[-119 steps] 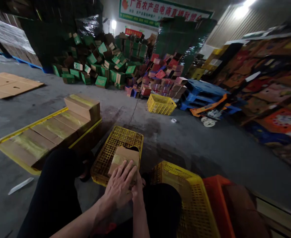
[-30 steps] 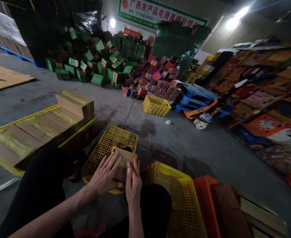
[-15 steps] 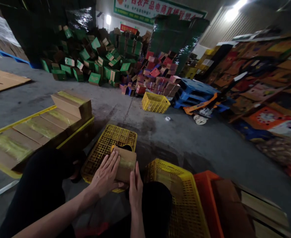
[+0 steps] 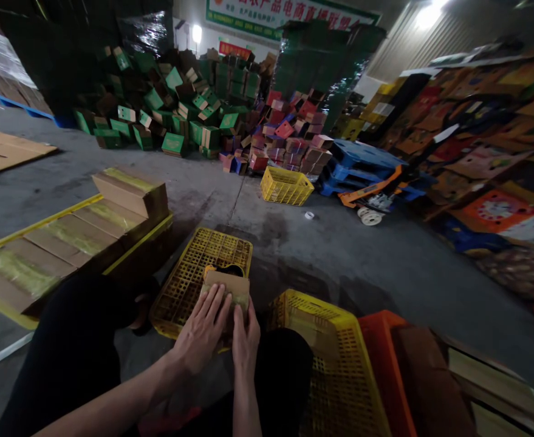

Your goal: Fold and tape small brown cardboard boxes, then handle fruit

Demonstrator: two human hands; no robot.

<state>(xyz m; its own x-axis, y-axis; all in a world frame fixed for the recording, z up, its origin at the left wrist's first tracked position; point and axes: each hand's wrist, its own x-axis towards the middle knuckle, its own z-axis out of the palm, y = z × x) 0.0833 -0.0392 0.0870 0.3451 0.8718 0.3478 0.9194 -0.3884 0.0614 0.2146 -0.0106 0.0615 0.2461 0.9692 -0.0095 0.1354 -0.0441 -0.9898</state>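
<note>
A small brown cardboard box [image 4: 226,281] with yellowish tape across it is between my hands, above a yellow plastic crate [image 4: 180,285] that lies bottom up. My left hand [image 4: 203,331] rests flat on the box's upper face, fingers stretched out; its thumb is hidden. On the right side, my right hand [image 4: 246,340] grips the box, thumb over the near face and fingers along the side. Just behind the box, partly covered by it, is a dark object with a yellow-orange end [image 4: 209,269], which I cannot make out fully.
Taped boxes [image 4: 73,233] fill a yellow crate at left. A yellow crate [image 4: 362,358] and an orange-red crate [image 4: 385,352] stand by my right knee. Farther off are another yellow crate [image 4: 286,186], a tape roll [image 4: 309,215], a pallet jack [image 4: 371,194], blue pallets [image 4: 362,158] and piled cartons [image 4: 175,112].
The box has tilted, so its far side shows more. My left hand has slid right over its face, and my right thumb has moved onto the near face.
</note>
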